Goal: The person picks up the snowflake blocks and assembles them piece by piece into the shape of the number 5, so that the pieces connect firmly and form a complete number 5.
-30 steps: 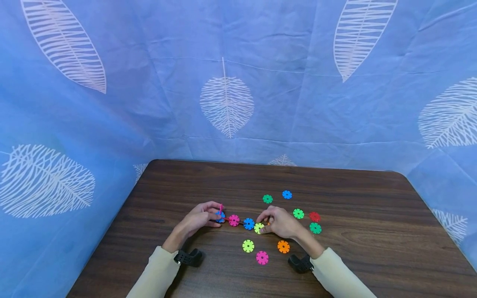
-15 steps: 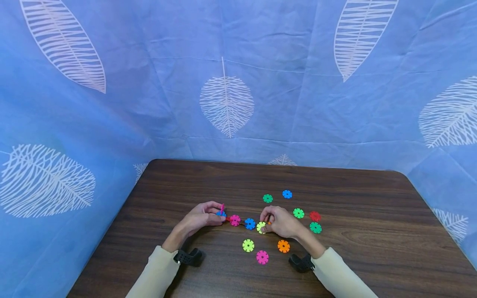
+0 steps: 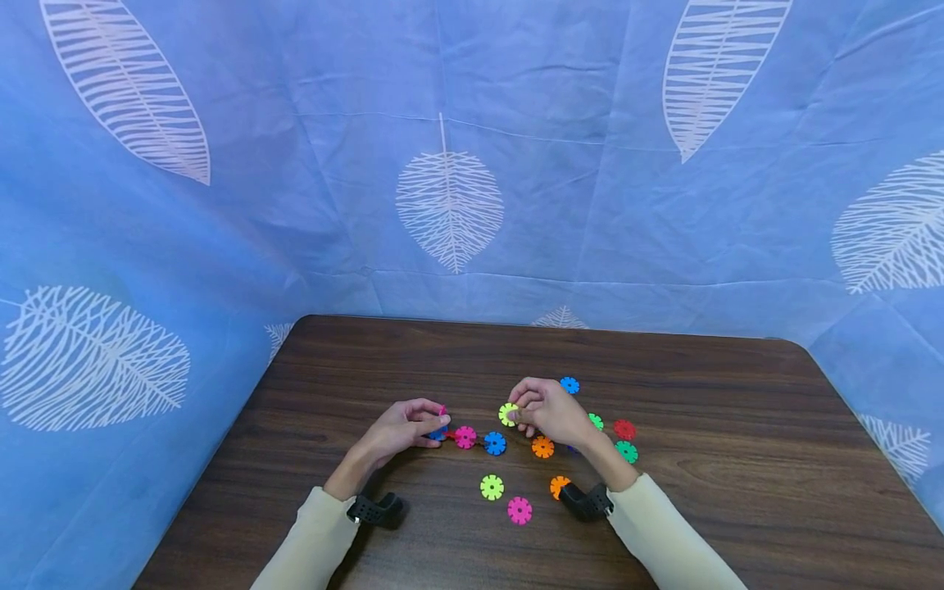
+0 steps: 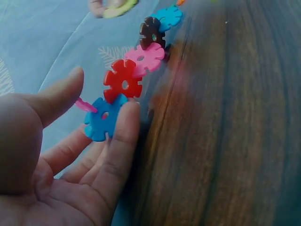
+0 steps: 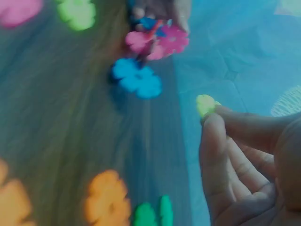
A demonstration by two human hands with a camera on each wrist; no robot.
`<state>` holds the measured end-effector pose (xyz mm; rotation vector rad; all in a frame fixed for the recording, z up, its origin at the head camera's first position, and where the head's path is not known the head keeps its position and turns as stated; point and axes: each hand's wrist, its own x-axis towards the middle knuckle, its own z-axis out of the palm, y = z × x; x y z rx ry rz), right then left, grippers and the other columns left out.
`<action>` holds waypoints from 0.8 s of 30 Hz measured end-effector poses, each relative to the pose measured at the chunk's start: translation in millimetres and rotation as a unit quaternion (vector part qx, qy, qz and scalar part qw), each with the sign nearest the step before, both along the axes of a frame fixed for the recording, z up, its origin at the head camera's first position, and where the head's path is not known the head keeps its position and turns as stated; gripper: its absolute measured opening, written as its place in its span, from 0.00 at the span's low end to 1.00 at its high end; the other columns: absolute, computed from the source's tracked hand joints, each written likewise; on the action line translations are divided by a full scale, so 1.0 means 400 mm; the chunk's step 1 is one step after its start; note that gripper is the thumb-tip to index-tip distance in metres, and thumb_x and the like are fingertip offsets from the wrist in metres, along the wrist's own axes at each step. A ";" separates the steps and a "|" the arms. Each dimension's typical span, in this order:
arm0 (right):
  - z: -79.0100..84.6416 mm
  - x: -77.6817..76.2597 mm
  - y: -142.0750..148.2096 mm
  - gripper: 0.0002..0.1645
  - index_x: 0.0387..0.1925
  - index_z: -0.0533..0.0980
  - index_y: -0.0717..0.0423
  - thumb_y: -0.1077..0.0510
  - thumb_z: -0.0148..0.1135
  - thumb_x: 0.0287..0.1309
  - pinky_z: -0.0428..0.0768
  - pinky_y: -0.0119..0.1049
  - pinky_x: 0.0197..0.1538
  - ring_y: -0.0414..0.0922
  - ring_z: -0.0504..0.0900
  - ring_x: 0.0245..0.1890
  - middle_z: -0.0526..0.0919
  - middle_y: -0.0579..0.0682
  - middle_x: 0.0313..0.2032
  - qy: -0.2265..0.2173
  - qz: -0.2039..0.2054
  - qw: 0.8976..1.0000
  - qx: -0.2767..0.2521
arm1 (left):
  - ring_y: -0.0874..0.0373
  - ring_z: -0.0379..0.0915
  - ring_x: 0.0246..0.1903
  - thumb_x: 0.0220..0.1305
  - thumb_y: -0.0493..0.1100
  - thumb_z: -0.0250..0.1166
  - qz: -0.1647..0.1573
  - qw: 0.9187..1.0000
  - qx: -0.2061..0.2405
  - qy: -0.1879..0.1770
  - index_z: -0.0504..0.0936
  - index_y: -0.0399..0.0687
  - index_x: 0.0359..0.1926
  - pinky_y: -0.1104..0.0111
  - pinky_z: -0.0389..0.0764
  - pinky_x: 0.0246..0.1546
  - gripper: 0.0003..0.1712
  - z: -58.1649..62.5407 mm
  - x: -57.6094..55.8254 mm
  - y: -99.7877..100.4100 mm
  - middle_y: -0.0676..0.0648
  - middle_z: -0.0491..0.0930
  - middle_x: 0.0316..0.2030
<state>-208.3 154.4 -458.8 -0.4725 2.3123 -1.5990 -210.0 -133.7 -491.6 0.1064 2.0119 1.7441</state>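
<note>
A chain of small notched discs lies along the table, joined pink, blue, red, pink, brown, blue. My left hand point(image 3: 401, 428) is at its left end, fingers around the end blue disc point(image 4: 101, 120); in the left wrist view the thumb stands apart from that disc. The upright pink disc point(image 4: 85, 104) sits beside the thumb. To the right come the red disc point(image 4: 123, 81), pink disc point(image 4: 146, 59), brown disc point(image 4: 153, 34) and far-end blue disc point(image 3: 495, 443). My right hand point(image 3: 549, 410) pinches a yellow-green disc point(image 3: 507, 415) between thumb and finger, raised behind the chain's right end.
Loose discs lie nearby: yellow-green point(image 3: 492, 487) and pink point(image 3: 519, 510) in front, orange point(image 3: 542, 447) and another orange disc point(image 3: 559, 487) by the right forearm. Blue point(image 3: 569, 384), red point(image 3: 624, 429) and green point(image 3: 626, 451) discs lie beyond it. Leaf-patterned blue cloth point(image 3: 450, 205) hangs behind the table.
My right hand has lifted the yellow-green disc and moved away from me, uncovering the orange disc and hiding a green one. My left hand stays at the chain's end; its thumb has shifted slightly.
</note>
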 end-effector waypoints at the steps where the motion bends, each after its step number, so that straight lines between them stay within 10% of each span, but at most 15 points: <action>1: 0.005 -0.005 -0.006 0.08 0.43 0.74 0.66 0.67 0.63 0.63 0.84 0.49 0.33 0.57 0.82 0.27 0.82 0.64 0.32 -0.004 -0.004 1.000 -0.013 | 0.56 0.83 0.36 0.64 0.49 0.68 0.003 1.000 0.003 0.001 0.76 0.35 0.55 0.62 0.85 0.41 0.26 -0.001 0.000 0.000 0.42 0.84 0.44; 24: -0.009 -0.044 -0.173 0.12 0.48 0.74 0.67 0.68 0.62 0.63 0.85 0.49 0.44 0.58 0.86 0.36 0.83 0.64 0.36 -0.019 -0.054 0.989 -0.133 | 0.55 0.82 0.38 0.64 0.46 0.69 0.018 0.999 0.014 0.043 0.77 0.35 0.57 0.61 0.86 0.38 0.26 0.003 -0.005 0.007 0.43 0.83 0.43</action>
